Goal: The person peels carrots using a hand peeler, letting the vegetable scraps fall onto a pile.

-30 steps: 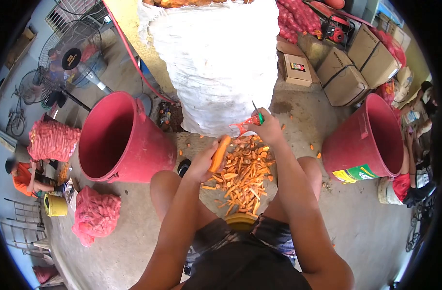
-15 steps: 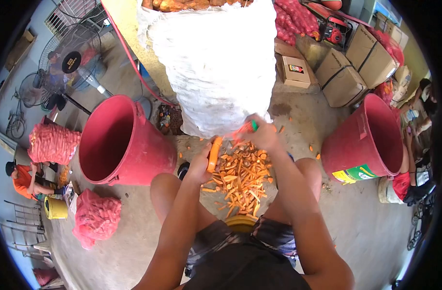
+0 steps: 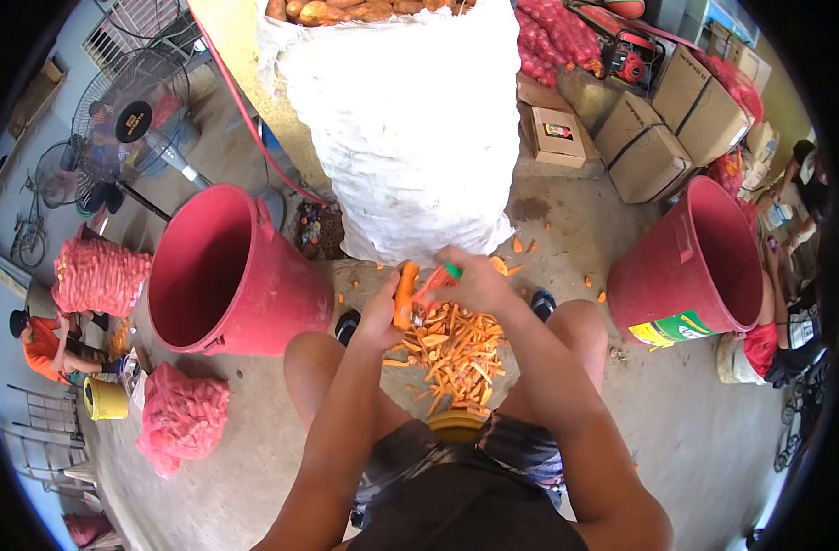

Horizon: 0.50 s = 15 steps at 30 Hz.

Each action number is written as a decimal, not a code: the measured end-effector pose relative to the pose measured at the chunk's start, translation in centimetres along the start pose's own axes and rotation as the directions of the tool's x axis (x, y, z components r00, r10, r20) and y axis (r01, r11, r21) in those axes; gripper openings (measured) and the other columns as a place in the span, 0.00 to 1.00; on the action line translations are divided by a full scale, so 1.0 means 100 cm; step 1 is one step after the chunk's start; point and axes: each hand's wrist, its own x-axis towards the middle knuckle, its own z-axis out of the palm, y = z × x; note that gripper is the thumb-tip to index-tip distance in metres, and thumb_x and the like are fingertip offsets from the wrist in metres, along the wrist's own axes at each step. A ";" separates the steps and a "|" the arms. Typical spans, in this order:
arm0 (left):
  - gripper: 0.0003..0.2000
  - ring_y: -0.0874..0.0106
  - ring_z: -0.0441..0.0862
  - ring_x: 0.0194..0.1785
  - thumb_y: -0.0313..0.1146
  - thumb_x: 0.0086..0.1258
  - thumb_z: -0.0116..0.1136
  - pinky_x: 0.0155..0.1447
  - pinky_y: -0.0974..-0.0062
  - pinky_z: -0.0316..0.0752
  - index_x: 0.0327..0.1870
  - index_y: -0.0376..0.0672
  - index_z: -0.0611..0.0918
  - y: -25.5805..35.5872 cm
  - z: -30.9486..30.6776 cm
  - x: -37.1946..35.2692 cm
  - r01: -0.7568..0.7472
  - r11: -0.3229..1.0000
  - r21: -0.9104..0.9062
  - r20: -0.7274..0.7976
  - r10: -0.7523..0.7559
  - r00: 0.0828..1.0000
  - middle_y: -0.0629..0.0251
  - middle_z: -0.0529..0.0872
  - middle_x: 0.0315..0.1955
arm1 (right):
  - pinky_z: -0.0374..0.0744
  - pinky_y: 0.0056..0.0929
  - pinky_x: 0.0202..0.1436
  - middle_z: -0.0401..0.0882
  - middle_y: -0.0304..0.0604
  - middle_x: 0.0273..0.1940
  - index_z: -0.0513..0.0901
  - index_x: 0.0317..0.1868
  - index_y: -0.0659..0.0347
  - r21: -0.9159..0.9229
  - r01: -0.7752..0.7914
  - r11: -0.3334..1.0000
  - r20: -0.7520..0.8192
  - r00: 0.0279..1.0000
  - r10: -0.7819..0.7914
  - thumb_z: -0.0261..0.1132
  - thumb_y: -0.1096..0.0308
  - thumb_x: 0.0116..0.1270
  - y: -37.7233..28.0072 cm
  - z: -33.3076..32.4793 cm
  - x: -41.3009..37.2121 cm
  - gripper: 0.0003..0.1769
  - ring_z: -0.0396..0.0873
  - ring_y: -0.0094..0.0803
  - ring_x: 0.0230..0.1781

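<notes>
My left hand [image 3: 379, 314] is closed around an orange carrot [image 3: 405, 296], held upright with its side bare of skin. In my right hand [image 3: 474, 283] is a red peeler [image 3: 432, 285] with a green end, its head against or very near the carrot's right side. Below both hands, between my knees, lies a heap of orange peelings [image 3: 456, 354]. Right behind the hands stands a tall white sack [image 3: 410, 147], with orange-brown roots [image 3: 327, 11] showing at its open top.
Large red bins stand at left [image 3: 291, 294] and right [image 3: 653, 285]. Pink mesh bags [image 3: 185, 418] and a yellow bucket [image 3: 105, 397] are farther left. A fan [image 3: 133, 119] stands behind. Cardboard boxes [image 3: 644, 147] are at back right. A person in orange [image 3: 45, 344] sits at far left; others are at far right.
My right hand has moved left and slightly down, bringing the peeler to the carrot. The left hand still holds the carrot in nearly the same place.
</notes>
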 end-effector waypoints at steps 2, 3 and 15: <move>0.20 0.72 0.84 0.38 0.49 0.89 0.45 0.43 0.70 0.80 0.72 0.50 0.77 -0.005 -0.014 0.007 0.038 0.995 0.090 0.051 -0.043 0.998 0.67 0.85 0.40 | 0.84 0.36 0.41 0.88 0.44 0.36 0.83 0.57 0.58 -0.019 -0.068 0.997 0.039 0.997 0.069 0.87 0.57 0.56 -0.003 0.001 -0.001 0.32 0.86 0.33 0.35; 0.20 0.72 0.84 0.38 0.49 0.89 0.45 0.44 0.70 0.81 0.71 0.50 0.77 -0.007 -0.020 0.010 0.068 0.981 0.180 0.101 -0.087 0.991 0.66 0.86 0.40 | 0.84 0.38 0.43 0.88 0.45 0.37 0.83 0.58 0.57 -0.042 -0.131 0.990 0.075 0.988 0.134 0.87 0.57 0.56 -0.005 -0.002 -0.001 0.32 0.87 0.34 0.36; 0.17 0.72 0.82 0.37 0.49 0.89 0.47 0.42 0.70 0.80 0.62 0.48 0.80 0.002 -0.001 -0.009 0.154 0.982 0.108 0.003 -0.156 0.988 0.67 0.84 0.36 | 0.85 0.37 0.46 0.89 0.47 0.39 0.83 0.59 0.54 0.003 -0.024 1.000 0.124 0.992 0.023 0.86 0.57 0.55 -0.004 0.003 -0.007 0.33 0.89 0.41 0.39</move>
